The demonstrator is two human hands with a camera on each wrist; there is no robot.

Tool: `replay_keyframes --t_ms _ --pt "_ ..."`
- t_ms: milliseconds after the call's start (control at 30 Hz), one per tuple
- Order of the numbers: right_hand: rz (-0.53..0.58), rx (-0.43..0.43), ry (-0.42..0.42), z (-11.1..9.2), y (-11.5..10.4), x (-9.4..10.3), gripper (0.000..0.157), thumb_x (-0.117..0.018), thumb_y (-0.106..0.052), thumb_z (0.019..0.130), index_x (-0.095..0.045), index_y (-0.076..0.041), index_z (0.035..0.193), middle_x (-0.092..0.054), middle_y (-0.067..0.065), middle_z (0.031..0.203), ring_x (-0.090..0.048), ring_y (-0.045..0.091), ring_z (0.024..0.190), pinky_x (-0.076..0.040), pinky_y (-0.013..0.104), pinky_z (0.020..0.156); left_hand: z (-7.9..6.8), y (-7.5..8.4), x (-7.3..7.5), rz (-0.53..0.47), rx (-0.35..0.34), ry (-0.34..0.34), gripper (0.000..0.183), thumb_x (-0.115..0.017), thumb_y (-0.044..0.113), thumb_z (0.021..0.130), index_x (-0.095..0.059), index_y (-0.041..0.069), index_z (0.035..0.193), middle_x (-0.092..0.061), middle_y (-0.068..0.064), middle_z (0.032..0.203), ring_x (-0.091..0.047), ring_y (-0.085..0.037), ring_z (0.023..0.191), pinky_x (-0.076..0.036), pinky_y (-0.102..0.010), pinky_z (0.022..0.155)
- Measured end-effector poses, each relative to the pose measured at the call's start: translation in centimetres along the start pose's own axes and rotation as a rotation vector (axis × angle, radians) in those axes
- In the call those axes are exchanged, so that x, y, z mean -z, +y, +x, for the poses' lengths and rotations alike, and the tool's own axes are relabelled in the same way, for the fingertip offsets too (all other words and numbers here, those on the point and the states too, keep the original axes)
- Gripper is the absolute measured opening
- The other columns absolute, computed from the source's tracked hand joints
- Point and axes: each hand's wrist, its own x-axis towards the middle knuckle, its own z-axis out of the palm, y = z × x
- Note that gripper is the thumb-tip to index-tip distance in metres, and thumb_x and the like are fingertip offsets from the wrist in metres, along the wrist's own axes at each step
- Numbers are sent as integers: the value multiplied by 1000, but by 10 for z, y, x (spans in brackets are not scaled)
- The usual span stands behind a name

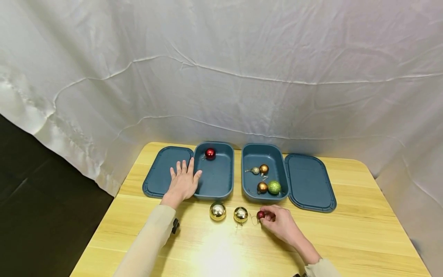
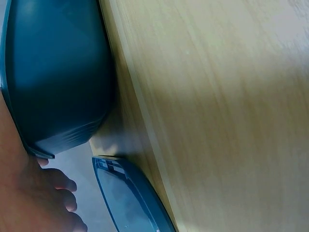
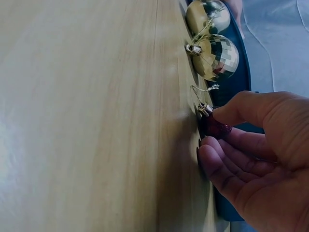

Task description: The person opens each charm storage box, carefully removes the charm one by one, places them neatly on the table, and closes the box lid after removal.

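Note:
With thumb and fingers, my right hand pinches a small dark red Christmas bauble with a looped string, down at the tabletop. A mirrored gold bauble and a shiny gold bauble sit in a row to its left. Fingers spread, my left hand rests at the left edge of the left blue box. Inside that box lies a shiny red bauble. The right blue box holds a green bauble, two copper baubles and a small pale gold one.
A blue lid lies left of the left box, partly behind my left hand. Another blue lid lies right of the right box. White cloth hangs behind the wooden table.

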Motion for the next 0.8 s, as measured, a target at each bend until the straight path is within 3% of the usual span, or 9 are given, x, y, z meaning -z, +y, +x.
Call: replay_keyframes --t_ms 800 --pt "25 41 -32 1 2 3 31 -79 3 80 -77 0 110 -73 4 91 -62 3 75 -57 19 67 0 0 1 6 3 -9 73 -25 51 115 -6 10 171 -14 -31 173 -5 -51 162 -5 -73 127"
